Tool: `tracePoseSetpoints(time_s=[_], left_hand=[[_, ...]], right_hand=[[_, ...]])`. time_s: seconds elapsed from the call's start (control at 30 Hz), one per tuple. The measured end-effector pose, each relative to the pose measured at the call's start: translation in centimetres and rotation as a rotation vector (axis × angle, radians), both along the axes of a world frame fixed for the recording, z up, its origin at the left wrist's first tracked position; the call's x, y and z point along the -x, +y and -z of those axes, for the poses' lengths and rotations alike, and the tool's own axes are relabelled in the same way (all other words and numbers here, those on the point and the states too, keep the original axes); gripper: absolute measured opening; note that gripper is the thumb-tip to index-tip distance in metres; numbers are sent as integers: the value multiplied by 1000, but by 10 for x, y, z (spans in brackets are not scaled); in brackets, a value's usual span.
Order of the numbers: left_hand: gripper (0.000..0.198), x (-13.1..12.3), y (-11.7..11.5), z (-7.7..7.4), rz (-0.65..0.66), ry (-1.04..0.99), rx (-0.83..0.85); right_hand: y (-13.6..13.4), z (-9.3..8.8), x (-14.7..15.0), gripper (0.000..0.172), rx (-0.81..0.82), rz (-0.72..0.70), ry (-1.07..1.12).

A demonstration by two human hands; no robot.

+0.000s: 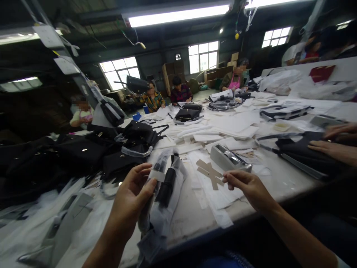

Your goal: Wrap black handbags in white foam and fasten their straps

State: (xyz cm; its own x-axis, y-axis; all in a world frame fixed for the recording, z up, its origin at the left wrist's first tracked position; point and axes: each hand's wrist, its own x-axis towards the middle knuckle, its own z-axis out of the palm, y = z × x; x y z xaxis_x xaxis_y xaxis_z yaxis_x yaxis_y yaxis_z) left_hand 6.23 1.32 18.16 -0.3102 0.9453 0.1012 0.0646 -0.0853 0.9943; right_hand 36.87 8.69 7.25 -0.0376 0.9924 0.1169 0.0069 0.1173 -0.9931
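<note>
My left hand (pixel 136 190) is closed around the left side of a black strap bundle (pixel 167 182), partly covered in clear plastic and thin white wrapping. A pale band (pixel 157 175) lies across the bundle beside my thumb. My right hand (pixel 248 184) is pinched beside the grey tape dispenser (pixel 227 158). Whatever sits between its fingertips is too small to make out. Just left of those fingertips, several brown cardboard strips (pixel 209 171) lie crossed on white sheets.
Black handbags (pixel 80 149) are heaped on the left. White sheets (pixel 234 121) cover much of the table's middle. At right, a co-worker's hands (pixel 334 147) rest on a black bag (pixel 304 152). Other people sit across the table. The table's front edge (pixel 242 219) runs below my right forearm.
</note>
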Motion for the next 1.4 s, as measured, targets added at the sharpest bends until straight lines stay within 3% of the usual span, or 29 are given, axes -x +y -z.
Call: tracePoseSetpoints(time_s=[0.17, 0.3, 0.47, 0.67, 0.8, 0.93, 1.0, 1.2, 1.4], left_hand=[[39, 2, 3, 11, 70, 199, -109], [35, -2, 1, 12, 57, 302, -174], [34, -3, -2, 11, 52, 288, -208], [35, 3, 0, 15, 70, 242, -194], [37, 3, -2, 12, 155, 105, -144], [42, 2, -4, 8, 233, -152, -91], [45, 1, -5, 7, 240, -236, -69], [42, 0, -6, 4, 190, -144, -84], [38, 2, -7, 3, 180, -80, -70]], right_hand=[[-22, -61, 84, 27, -137, -378, 152], [-23, -82, 127, 26, -197, -460, 147], [-14, -84, 143, 36, -172, -424, 14], [-4, -83, 138, 39, -67, -534, -58], [2, -75, 141, 44, 12, -570, 40], [4, -63, 148, 38, -30, -790, 244], [3, -62, 149, 32, -62, -823, 271], [-10, -74, 153, 24, -182, -636, 168], [-11, -76, 155, 22, -188, -491, -51]])
